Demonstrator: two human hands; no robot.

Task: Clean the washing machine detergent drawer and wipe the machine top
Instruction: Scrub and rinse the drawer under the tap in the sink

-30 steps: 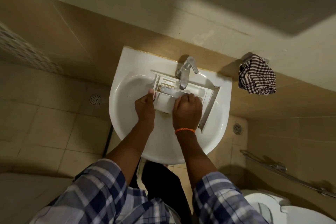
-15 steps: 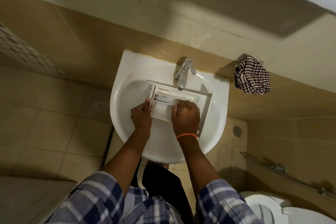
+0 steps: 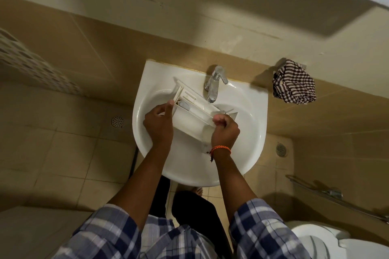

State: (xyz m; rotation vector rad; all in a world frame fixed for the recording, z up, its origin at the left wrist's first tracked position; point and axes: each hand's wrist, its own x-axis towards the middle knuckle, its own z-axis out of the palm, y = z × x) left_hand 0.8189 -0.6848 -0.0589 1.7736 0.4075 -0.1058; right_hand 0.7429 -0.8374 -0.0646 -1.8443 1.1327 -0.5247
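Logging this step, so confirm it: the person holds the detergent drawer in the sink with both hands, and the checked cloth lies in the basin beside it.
One detail is wrong. The head view shows the checked cloth hanging on the wall to the right of the sink, not in the basin. The rest stands: left hand and right hand hold the detergent drawer in the sink.

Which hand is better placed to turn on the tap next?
Right hand, probably: it grips the drawer end almost below the tap; the left hand holds the far end.
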